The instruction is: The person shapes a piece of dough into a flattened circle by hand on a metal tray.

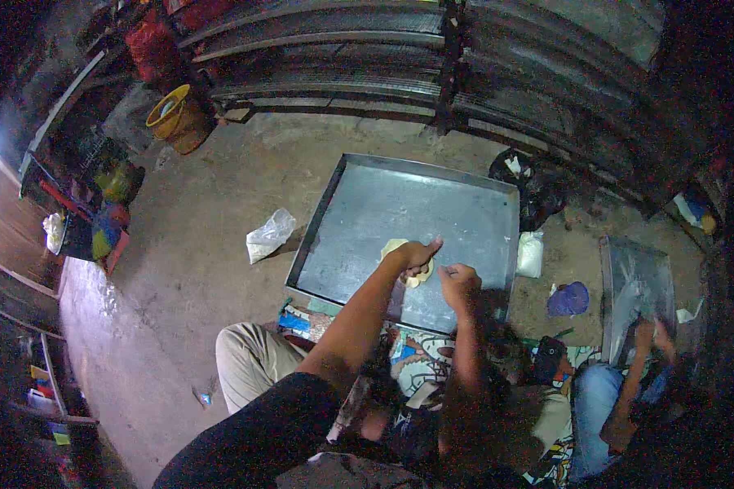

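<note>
A flat pale piece of dough (393, 245) lies in a large square metal tray (465, 191) on the floor before me. My left hand (416, 257) is over the dough, its fingers curled down on it and its thumb sticking out to the right. Part of the dough is hidden beneath this hand. Just right of the dough, my right hand (462, 285) is closed with its fingertips pressed together. Whether anything small is between those fingers I cannot make out. Whitish specks and smears mark the tray's bottom.
A clear bag of white stuff (270, 236) sits left of the tray, and a white packet (530, 254) right of it. Beyond a purple item (568, 299), another person's hands (652, 336) are at a smaller tray (656, 269). A yellow bucket (179, 122) stands near dark slatted racks (342, 69).
</note>
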The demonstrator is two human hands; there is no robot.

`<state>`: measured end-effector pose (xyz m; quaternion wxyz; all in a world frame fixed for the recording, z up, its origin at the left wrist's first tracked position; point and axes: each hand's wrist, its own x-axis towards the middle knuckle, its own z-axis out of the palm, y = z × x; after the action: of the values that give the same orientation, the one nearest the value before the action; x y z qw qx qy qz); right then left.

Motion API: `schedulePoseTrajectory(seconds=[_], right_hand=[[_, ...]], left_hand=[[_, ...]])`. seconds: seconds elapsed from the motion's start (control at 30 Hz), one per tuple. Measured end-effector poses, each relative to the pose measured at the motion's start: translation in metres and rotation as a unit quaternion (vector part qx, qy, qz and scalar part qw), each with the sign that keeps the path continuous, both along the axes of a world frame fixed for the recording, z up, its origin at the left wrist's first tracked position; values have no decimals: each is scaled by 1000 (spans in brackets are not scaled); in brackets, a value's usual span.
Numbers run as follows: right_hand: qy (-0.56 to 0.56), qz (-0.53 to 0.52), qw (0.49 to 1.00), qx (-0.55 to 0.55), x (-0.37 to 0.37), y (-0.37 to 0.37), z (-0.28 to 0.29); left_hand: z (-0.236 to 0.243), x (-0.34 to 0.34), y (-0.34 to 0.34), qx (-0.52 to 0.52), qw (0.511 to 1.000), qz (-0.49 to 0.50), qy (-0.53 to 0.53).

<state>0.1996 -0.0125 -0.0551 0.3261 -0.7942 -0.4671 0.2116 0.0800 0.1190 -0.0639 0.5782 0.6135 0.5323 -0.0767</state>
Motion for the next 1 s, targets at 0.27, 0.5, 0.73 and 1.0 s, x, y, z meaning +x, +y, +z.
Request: schedulePoseTrajectory(seconds=[0.27, 0.5, 0.73, 1.0], right_hand=[[172, -8, 985, 22, -6, -17, 30], [35, 19, 999, -30, -4, -24, 2], [9, 23, 1000, 10, -12, -10, -11], [-143, 197, 970, 10, -54, -19, 7]], left_hand=[[32, 8, -27, 117, 988, 97, 16], [-16, 8, -68, 468, 836, 277, -69], [-40, -59, -18, 4, 832, 372, -412], [67, -185, -66, 418, 876, 167, -175]])
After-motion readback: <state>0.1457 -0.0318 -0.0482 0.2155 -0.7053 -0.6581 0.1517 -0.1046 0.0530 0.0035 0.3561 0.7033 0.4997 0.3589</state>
